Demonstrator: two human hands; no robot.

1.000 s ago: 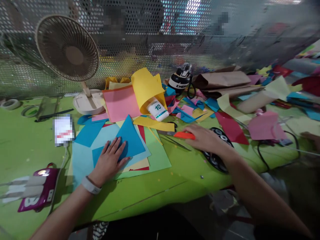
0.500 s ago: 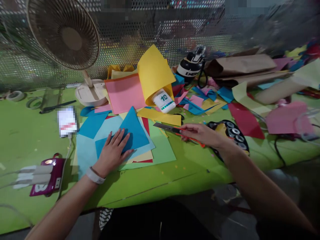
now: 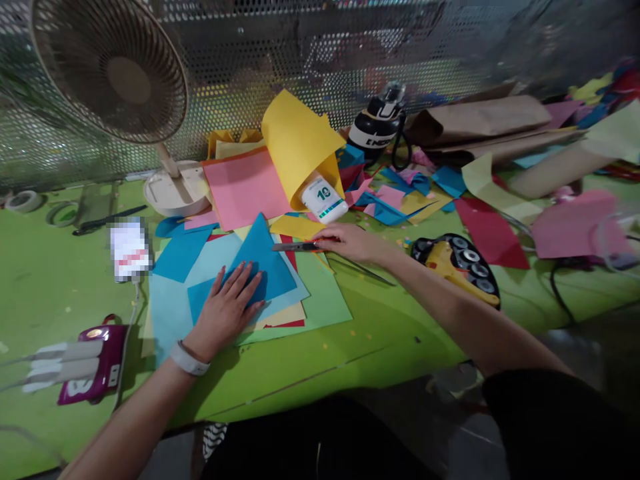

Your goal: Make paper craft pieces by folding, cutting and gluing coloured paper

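My left hand (image 3: 227,303) lies flat with fingers spread on a folded blue paper sheet (image 3: 273,270), pressing it onto a stack of coloured paper. A grey wristband (image 3: 189,360) circles that wrist. My right hand (image 3: 347,241) is closed around an orange-handled utility knife (image 3: 295,247). Its grey blade points left, over the blue sheet's right slope. Most of the handle is hidden inside the fingers. Under the stack's right side shows a light green sheet (image 3: 327,303). A yellow paper strip (image 3: 295,228) lies just behind the knife. Beneath my right wrist rests a thin dark strip (image 3: 375,275), kind unclear.
A fan (image 3: 175,190), a phone (image 3: 131,250) on a cable and a purple power strip (image 3: 107,363) stand left. Behind are rolled yellow paper (image 3: 300,143), a white bottle (image 3: 324,198) and a black flask (image 3: 376,130). Right lies a black-and-yellow device (image 3: 457,267) among paper scraps.
My right hand has moved left with the knife, bringing the blade from beside the stack to over the blue sheet. My left hand stays pressed on the sheet. The view has shifted slightly.
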